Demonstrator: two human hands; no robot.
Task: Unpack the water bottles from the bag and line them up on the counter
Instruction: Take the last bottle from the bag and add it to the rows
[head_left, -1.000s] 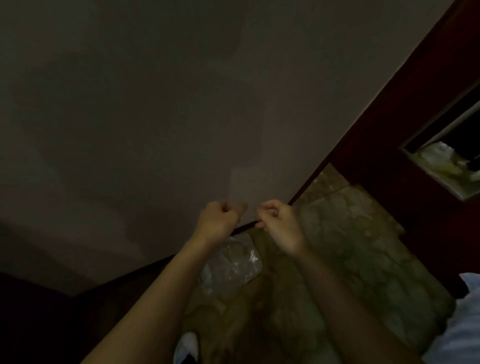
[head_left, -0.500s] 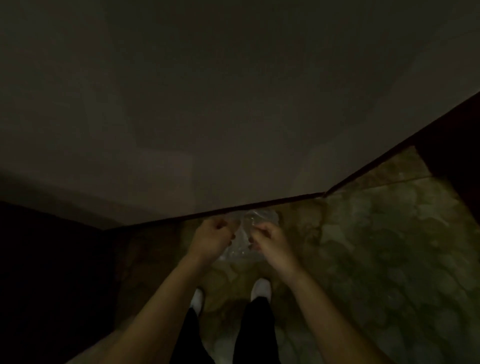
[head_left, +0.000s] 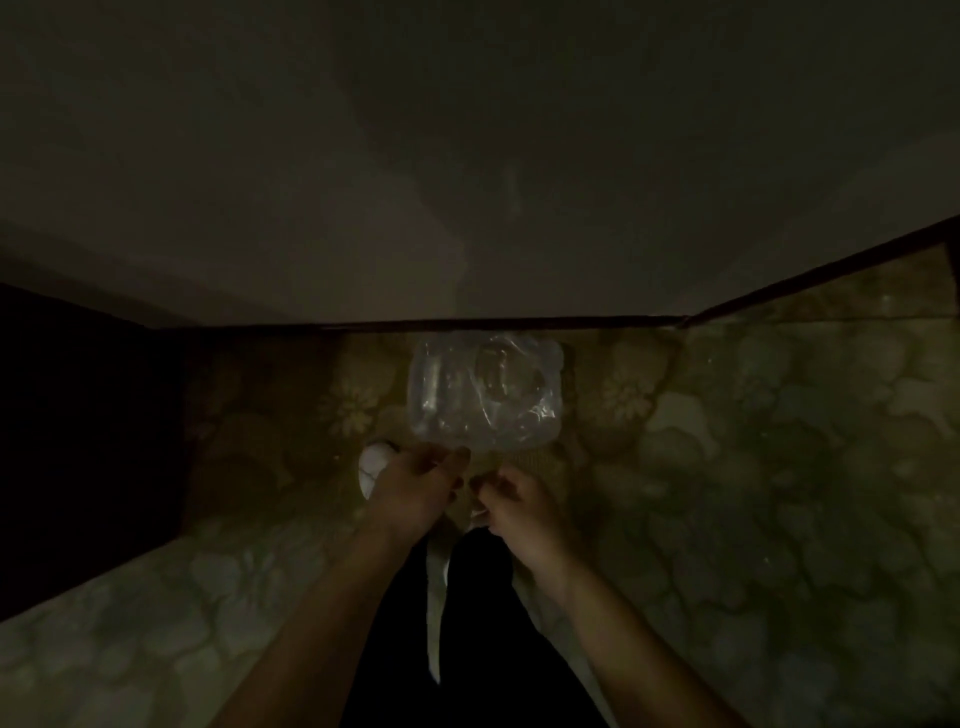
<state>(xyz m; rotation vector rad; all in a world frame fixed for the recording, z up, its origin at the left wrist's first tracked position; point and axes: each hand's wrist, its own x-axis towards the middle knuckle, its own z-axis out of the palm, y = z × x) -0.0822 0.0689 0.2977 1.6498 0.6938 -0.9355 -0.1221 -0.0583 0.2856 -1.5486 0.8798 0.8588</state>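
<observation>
A dim, downward view from a head camera shows a person's 2 bare forearms reaching forward over a patterned floral floor. A clear plastic bag hangs or rests just in front of the hands, close to the dark baseboard where the floor meets a plain wall. Rounded, see-through shapes inside the bag look like water bottles, though the low light keeps their number from being told. The left hand has its fingers curled, its grip pinching the lower edge of the bag. The right hand sits just beside it, fingers curled; its grip looks pressed on a thin bit of plastic, but the dark makes this uncertain. The 2 hands are nearly touching. Below them, dark trouser legs and a white shoe show. A black, unlit mass borders the floor on the left, and the wall edge angles forward on the right, so the open floor lies mainly to the right and behind the bag.
</observation>
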